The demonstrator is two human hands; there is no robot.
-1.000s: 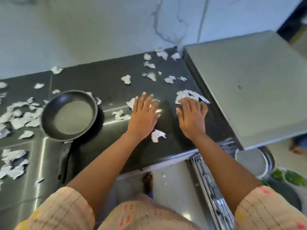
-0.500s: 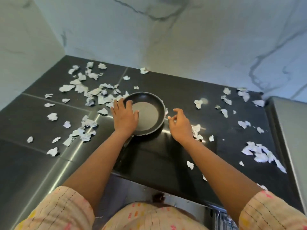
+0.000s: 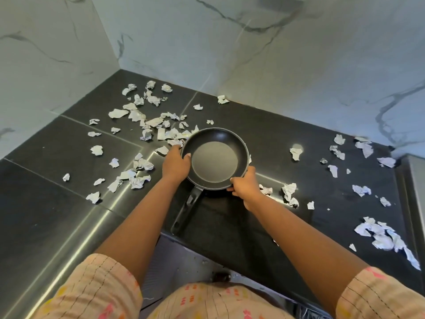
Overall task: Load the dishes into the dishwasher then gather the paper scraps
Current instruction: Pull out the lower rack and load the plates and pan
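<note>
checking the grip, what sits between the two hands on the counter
In the head view, the black frying pan sits between them: the left hand grips its left rim, the right hand its near right rim.

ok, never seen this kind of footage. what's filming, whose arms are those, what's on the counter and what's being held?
There is no robot here. A person wears a wide-angle camera on the head, looking forward and down, so the two arms that come up from the bottom edge are the person's own.

The surface is a dark counter set against marble walls. Torn and crumpled paper scraps lie all over it: a thick scatter to the left of the pan, more on the right.

In the middle is a black frying pan, empty, its handle pointing back toward the person. The left hand grips the pan's left rim, thumb over the edge. The right hand grips the near right rim. From this one view I cannot tell whether the pan is lifted off the counter yet.
</note>
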